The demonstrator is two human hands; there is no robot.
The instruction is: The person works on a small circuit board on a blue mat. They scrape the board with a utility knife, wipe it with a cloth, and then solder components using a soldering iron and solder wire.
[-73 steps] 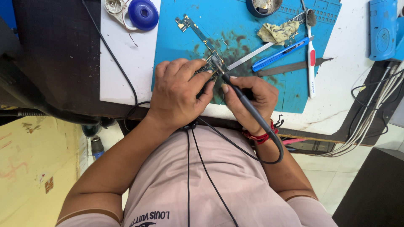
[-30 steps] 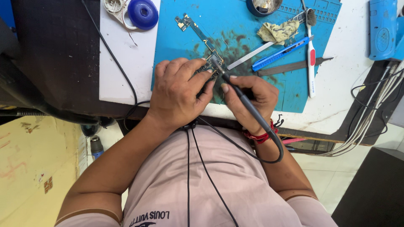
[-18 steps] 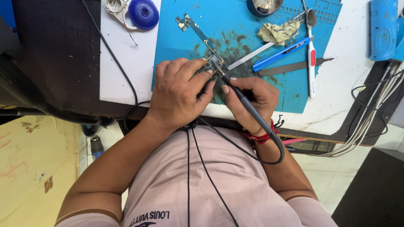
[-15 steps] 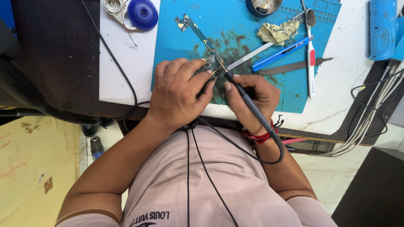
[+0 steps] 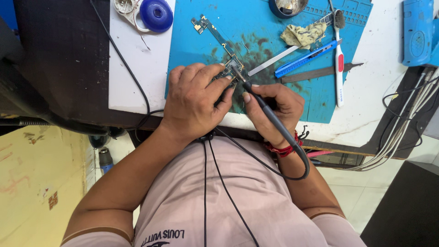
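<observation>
My left hand (image 5: 196, 100) rests on the blue work mat (image 5: 201, 50), fingers curled over and pressing down a small circuit board (image 5: 227, 68), most of which it hides. A long thin strip of the board (image 5: 208, 28) runs away to the upper left. My right hand (image 5: 274, 107) grips a black soldering iron (image 5: 270, 116) like a pen. Its tip touches the board beside my left fingertips. The iron's black cable loops down past my wrist, which wears a red band.
On the mat lie a metal blade (image 5: 274, 59), a blue cutter (image 5: 307, 58), a dark flat file (image 5: 320, 73), a white brush (image 5: 339, 55), a crumpled cloth (image 5: 304, 33) and a round tin (image 5: 288, 6). A blue disc (image 5: 156, 14) sits upper left, cables (image 5: 402, 132) hang right.
Hardly anything differs. Both hands stay on the board, and the iron's tip has shifted very slightly at the same spot.
</observation>
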